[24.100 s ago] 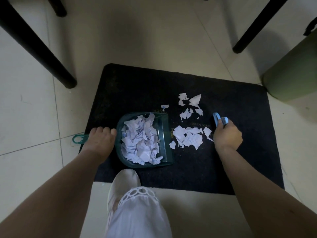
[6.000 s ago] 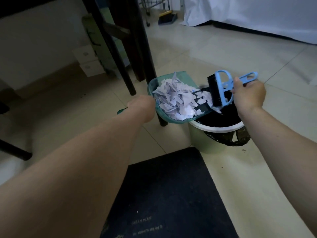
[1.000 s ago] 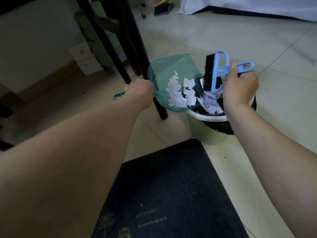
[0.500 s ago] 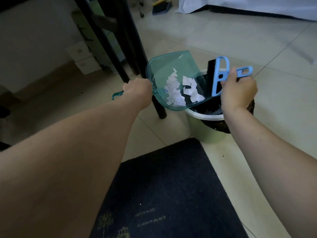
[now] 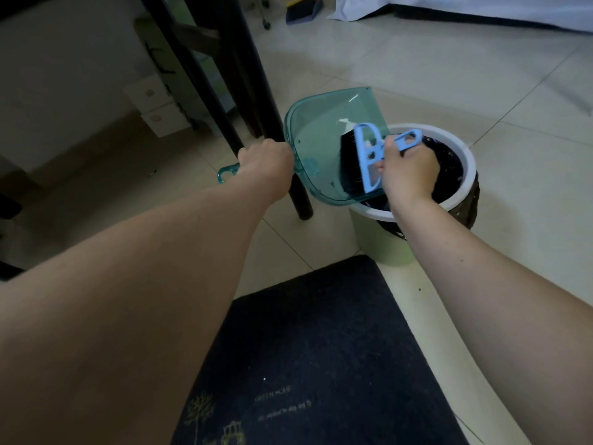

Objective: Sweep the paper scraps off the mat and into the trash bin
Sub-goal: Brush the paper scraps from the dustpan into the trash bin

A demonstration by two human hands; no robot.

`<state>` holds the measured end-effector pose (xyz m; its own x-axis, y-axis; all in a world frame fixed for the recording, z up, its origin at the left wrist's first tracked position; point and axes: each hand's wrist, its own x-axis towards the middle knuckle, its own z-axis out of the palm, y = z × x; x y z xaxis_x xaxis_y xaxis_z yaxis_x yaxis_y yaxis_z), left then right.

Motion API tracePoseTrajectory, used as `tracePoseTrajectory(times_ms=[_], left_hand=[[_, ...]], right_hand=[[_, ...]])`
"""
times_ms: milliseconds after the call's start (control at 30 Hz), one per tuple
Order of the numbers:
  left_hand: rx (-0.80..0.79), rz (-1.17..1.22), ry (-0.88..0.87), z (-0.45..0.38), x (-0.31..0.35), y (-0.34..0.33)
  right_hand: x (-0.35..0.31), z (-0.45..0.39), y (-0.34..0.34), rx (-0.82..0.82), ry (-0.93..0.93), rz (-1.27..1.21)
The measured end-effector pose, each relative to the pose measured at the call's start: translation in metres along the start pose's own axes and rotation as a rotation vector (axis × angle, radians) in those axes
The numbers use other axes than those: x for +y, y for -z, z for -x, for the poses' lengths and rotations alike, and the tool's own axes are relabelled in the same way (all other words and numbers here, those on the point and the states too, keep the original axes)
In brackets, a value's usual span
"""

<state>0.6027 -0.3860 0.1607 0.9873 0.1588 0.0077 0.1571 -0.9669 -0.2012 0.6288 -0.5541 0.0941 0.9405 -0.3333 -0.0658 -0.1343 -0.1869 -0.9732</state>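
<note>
- Two hands are seen extended over the tiled floor (image 5: pixel 449 75), well apart from each other, each clamped on its own tool.
- The left hand (image 5: pixel 266 162) is wrapped around the handle of a teal translucent dustpan (image 5: pixel 321 139), whose hanging loop sticks out behind the fist.
- The dustpan is held tilted, with its open edge lowered over the rim of the trash bin (image 5: pixel 455 200).
- The right hand (image 5: pixel 407 175) is curled around the handle of a blue hand brush (image 5: pixel 365 162), held above the bin opening.
- The black bristles of the brush are laid against the inner face of the dustpan.
- One small white paper scrap (image 5: pixel 346 121) is seen on the pan, just above the brush; the rest of the pan appears bare.
- The trash bin is lined with a black bag and stands on the floor just beyond a corner of the dark mat (image 5: pixel 321 348).
- Dark furniture legs (image 5: pixel 247 75) are seen standing behind the dustpan.
- The contents of the bin cannot be made out.
</note>
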Motion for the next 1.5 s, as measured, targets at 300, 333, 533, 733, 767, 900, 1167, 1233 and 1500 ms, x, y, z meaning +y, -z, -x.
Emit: tracePoseTrajectory(times_ms=[300,333,533,733,767,900,1167,1233,1500], left_hand=[[0.016,-0.002,0.003,0.001,-0.003,0.000],[0.019,-0.004,0.003,0.001,-0.004,0.000],[0.042,-0.040,-0.010,0.004,-0.007,0.000],[0.171,-0.161,-0.080,0.006,-0.003,0.003],[0.199,-0.177,-0.095,0.007,-0.001,0.003],[0.300,-0.217,-0.138,0.010,0.002,0.007],[0.458,-0.251,-0.182,0.014,0.003,0.020],[0.464,-0.268,-0.213,0.015,0.006,0.021],[0.446,-0.272,-0.221,0.017,0.003,0.019]], right_hand=[[0.002,-0.015,0.018,0.212,-0.020,-0.028],[0.002,-0.014,0.017,0.220,-0.010,-0.066],[0.000,-0.010,0.012,0.305,0.052,-0.222],[0.017,-0.020,0.025,0.333,0.042,-0.015],[0.021,-0.020,0.026,0.286,0.021,0.031],[0.035,-0.024,0.023,0.100,-0.049,-0.013],[0.038,-0.030,0.027,0.161,-0.165,-0.143],[0.037,-0.031,0.029,0.226,-0.173,-0.135],[0.043,-0.032,0.032,0.272,-0.123,-0.092]])
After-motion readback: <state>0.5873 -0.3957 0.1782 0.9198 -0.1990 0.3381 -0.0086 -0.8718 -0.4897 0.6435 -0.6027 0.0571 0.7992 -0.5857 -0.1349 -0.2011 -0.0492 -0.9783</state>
